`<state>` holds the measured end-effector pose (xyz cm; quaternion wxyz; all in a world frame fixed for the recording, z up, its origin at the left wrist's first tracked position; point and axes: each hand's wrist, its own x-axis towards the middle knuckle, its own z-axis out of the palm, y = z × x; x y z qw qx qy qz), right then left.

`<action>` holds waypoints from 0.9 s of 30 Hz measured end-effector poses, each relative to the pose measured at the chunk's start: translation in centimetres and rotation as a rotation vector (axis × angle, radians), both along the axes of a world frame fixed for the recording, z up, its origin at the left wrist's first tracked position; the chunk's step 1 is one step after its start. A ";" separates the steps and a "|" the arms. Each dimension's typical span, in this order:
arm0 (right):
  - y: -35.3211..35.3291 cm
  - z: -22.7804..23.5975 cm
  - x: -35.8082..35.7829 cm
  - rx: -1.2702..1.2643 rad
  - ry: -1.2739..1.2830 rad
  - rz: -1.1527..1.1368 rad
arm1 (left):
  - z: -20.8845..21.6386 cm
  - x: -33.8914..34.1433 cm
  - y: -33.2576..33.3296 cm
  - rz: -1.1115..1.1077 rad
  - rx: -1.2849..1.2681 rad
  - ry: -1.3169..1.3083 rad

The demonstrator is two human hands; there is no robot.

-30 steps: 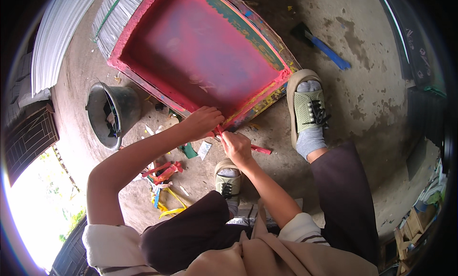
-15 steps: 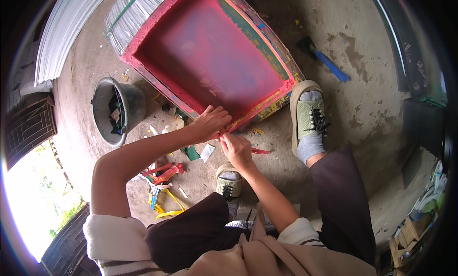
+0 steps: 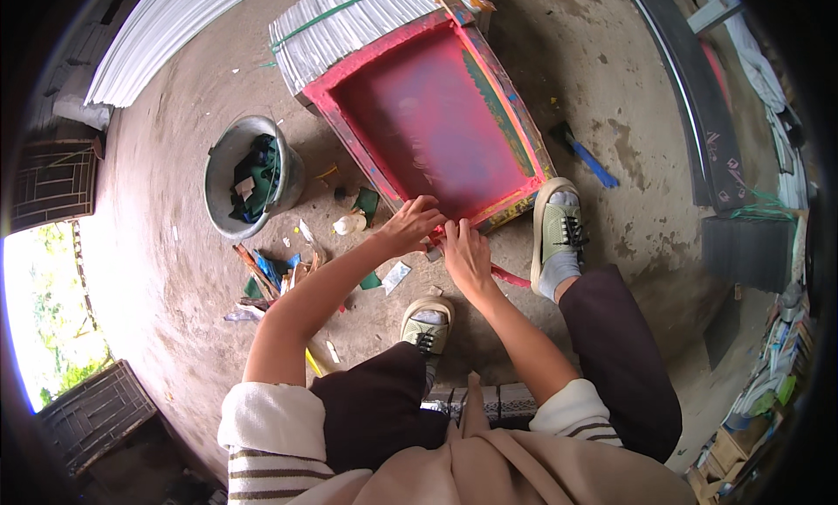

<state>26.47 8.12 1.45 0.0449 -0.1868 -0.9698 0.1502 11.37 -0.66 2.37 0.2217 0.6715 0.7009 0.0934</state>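
Note:
A wooden screen-printing frame [image 3: 339, 138], smeared with red paint, lies tilted before me, its mesh [image 3: 436, 112] stained red and purple. At its near corner both my hands meet. My left hand [image 3: 410, 226] is closed over the corner's rim, fingers curled. Close beside it, my right hand [image 3: 469, 256] pinches at the red-coated edge, fingertips pressed together. A thin red strip [image 3: 510, 277], looking like tape, trails out from under my right hand toward my shoe; its other end is hidden by the hand.
A grey bucket [image 3: 297, 169] holding dark green scraps stands to the left. Crumpled tape and scraps [image 3: 271, 274] litter the floor near my left arm. A blue-handled tool [image 3: 596, 163] lies right of the frame. Bundled white sheets [image 3: 349, 38] sit behind the frame.
My view has shifted, so the frame appears smaller and farther right. Both hands stay at its near corner. More of the red strip now shows beside my right hand.

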 end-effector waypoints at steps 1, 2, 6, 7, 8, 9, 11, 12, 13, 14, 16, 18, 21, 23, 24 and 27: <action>-0.2 0.8 -0.5 0.078 -0.003 0.008 | 0.0 0.0 -0.4 0.023 0.015 -0.007; -0.4 1.4 -1.1 0.154 -0.004 0.015 | 0.1 -0.2 -0.9 0.045 0.029 -0.013; -0.2 0.1 -3.3 -0.068 -0.220 0.012 | 0.3 0.0 -1.5 0.189 0.199 -0.100; 0.1 -0.1 -3.9 -0.170 -0.287 -0.009 | 0.7 -0.2 -1.5 0.276 0.296 -0.067; 0.5 -0.2 -4.6 -0.272 -0.354 -0.031 | 1.1 -0.4 -1.4 0.363 0.392 -0.034; 0.7 -0.5 -5.7 -0.489 -0.357 -0.088 | 1.5 -0.6 -1.7 0.456 0.479 0.006; 0.9 -1.3 -7.5 -0.521 -0.583 -0.091 | 1.5 -1.7 -1.7 0.577 0.526 -0.017; 1.0 -2.2 -8.2 -0.533 -0.702 -0.096 | 1.3 -2.1 -1.6 0.637 0.549 -0.035; 1.7 -3.1 -8.9 -0.556 -0.742 -0.192 | 1.4 -2.4 -1.1 0.636 0.584 -0.004; 2.8 -3.9 -9.2 -0.590 -0.820 -0.117 | 1.6 -2.7 -0.7 0.669 0.598 0.032; 3.2 -3.0 -10.6 -0.677 -0.966 0.063 | 1.8 -3.7 -1.4 0.741 0.604 0.130; 3.0 -2.5 -10.7 -0.694 -0.882 -0.039 | 2.0 -4.6 -1.2 0.940 0.643 0.217; 4.0 -2.5 -10.5 -0.735 -0.806 -0.103 | 1.5 -5.9 0.8 1.243 0.673 0.225; 3.6 -2.5 -11.1 -0.722 -0.828 -0.071 | 0.4 -7.1 2.2 1.380 0.824 0.129; 3.7 -2.8 -11.4 -0.684 -0.899 -0.041 | -0.3 -7.5 3.4 1.447 0.906 0.073; 2.6 -2.0 -12.7 -0.553 -1.121 0.125 | -2.1 -8.1 3.6 1.611 0.841 -0.026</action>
